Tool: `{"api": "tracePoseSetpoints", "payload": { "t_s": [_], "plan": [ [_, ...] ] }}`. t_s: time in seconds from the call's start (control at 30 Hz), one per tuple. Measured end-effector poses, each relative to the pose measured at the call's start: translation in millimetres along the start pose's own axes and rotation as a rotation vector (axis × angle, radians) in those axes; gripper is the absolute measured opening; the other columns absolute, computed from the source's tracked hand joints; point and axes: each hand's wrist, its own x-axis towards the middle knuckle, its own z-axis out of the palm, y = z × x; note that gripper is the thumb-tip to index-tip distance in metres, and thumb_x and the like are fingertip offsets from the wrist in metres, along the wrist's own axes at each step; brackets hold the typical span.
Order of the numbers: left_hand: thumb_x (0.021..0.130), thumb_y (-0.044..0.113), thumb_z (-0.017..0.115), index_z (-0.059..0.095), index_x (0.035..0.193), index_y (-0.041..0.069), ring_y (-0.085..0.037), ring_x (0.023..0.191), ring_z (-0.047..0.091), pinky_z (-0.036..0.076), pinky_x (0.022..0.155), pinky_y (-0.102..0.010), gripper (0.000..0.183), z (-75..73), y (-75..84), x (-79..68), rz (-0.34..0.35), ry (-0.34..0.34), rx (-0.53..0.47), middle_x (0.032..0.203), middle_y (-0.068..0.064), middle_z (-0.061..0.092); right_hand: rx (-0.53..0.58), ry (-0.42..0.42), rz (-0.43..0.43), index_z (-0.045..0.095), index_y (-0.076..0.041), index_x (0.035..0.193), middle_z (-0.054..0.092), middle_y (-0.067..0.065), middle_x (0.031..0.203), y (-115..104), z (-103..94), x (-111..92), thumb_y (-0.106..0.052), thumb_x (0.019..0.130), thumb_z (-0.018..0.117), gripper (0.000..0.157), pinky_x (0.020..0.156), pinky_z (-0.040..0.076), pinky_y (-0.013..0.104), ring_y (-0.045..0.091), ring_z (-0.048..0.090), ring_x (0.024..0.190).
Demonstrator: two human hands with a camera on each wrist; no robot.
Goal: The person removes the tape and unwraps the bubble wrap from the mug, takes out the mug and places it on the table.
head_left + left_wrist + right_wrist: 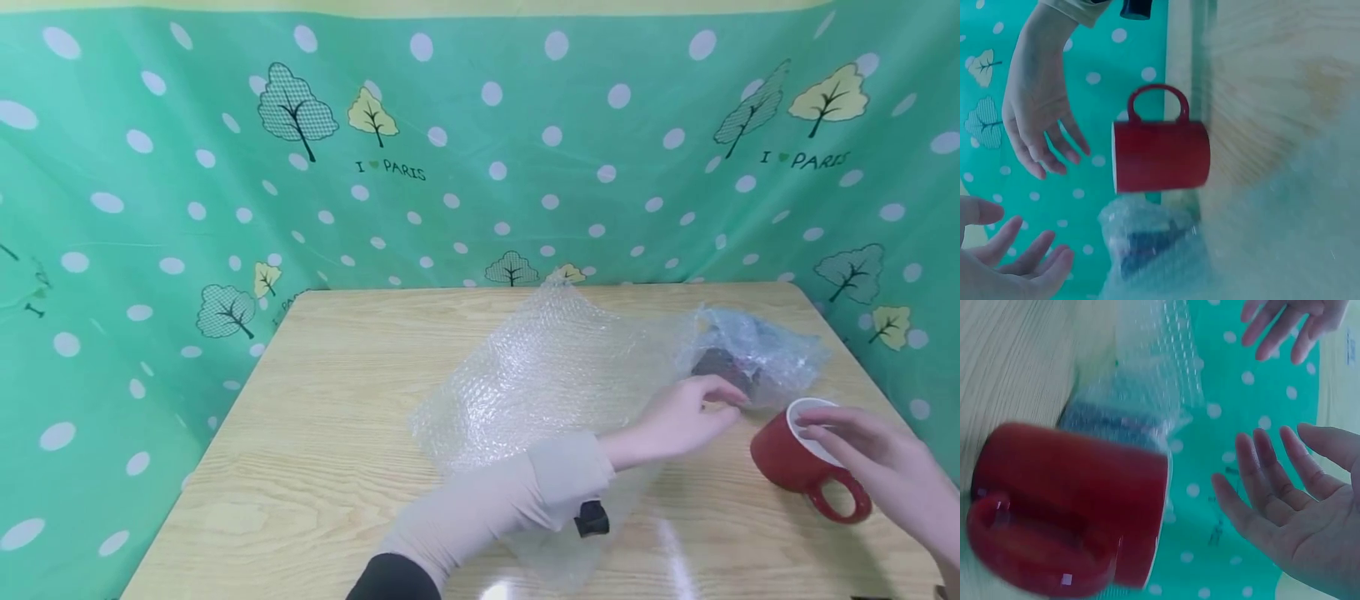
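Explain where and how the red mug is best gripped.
Probably the handle, with the right hand coming from the person's right: the red mug stands upright, and its open loop juts out to that side, away from the bubble-wrapped bundle.

Head view looks forward and down over the table [315,400]; left wrist view faces the red mug [1160,159] side-on; right wrist view sits nearer it; both wrist views share mug and dotted cloth [1213,372].
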Motion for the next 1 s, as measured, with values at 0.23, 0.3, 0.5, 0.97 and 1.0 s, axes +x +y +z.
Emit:
{"api": "tracePoseSetpoints", "payload": {
  "t_s": [0.23, 0.3, 0.5, 0.97, 1.0],
  "plan": [
    [0.089, 0.013, 0.048, 0.057, 0.114, 0.008, -0.005, 0.111, 0.048, 0.036, 0.090, -0.010, 0.027, -27.2, -19.0, -14.5, 0.007, -0.002, -0.048, 0.117, 0.000, 0.057, -0.024, -0.078, -0.018, 0.054, -0.003, 0.111, 0.048, -0.034, 0.093, -12.9, 12.1, 14.7, -0.019, 0.089, 0.053, 0.027, 0.060, 0.040, 0.004, -0.024, 0.039, 0.085],
    [0.089, 0.012, 0.048, 0.056, 0.115, 0.008, -0.008, 0.110, 0.050, 0.038, 0.090, -0.012, 0.027, -34.7, -26.0, -18.5, -0.006, 0.018, -0.049, 0.118, -0.001, 0.057, -0.023, -0.081, -0.045, 0.055, -0.004, 0.110, 0.049, -0.033, 0.094, -17.0, 16.0, 18.8, -0.019, 0.089, 0.054, 0.026, 0.062, 0.039, 0.002, -0.023, 0.040, 0.086],
    [0.088, 0.012, 0.050, 0.056, 0.115, 0.010, -0.012, 0.105, 0.054, 0.042, 0.089, -0.017, 0.027, -53.8, -45.8, -30.1, -0.061, 0.082, -0.031, 0.116, 0.000, 0.058, 0.048, -0.095, -0.156, 0.055, 0.000, 0.107, 0.055, -0.024, 0.094, -31.1, 29.1, 26.6, -0.010, 0.088, 0.054, 0.022, 0.068, 0.042, 0.002, -0.015, 0.049, 0.086],
    [0.089, 0.019, 0.049, 0.054, 0.116, 0.009, -0.017, 0.115, 0.046, 0.036, 0.100, -0.026, 0.029, -89.4, -87.3, -65.6, -0.036, 0.056, 0.289, 0.121, -0.003, 0.053, 0.017, -0.086, -0.221, 0.058, -0.007, 0.103, 0.059, 0.010, 0.100, -47.5, 55.0, 33.7, -0.011, 0.087, 0.055, 0.017, 0.070, 0.040, 0.004, -0.015, 0.044, 0.091],
    [0.089, 0.019, 0.049, 0.054, 0.115, 0.009, -0.017, 0.115, 0.046, 0.036, 0.100, -0.027, 0.028, -91.7, -90.3, -68.3, -0.032, 0.053, 0.304, 0.121, -0.004, 0.053, 0.016, -0.080, -0.229, 0.059, -0.006, 0.102, 0.060, 0.012, 0.100, -47.8, 56.4, 33.7, -0.010, 0.087, 0.055, 0.016, 0.070, 0.040, 0.004, -0.016, 0.043, 0.091]
  ]
}}
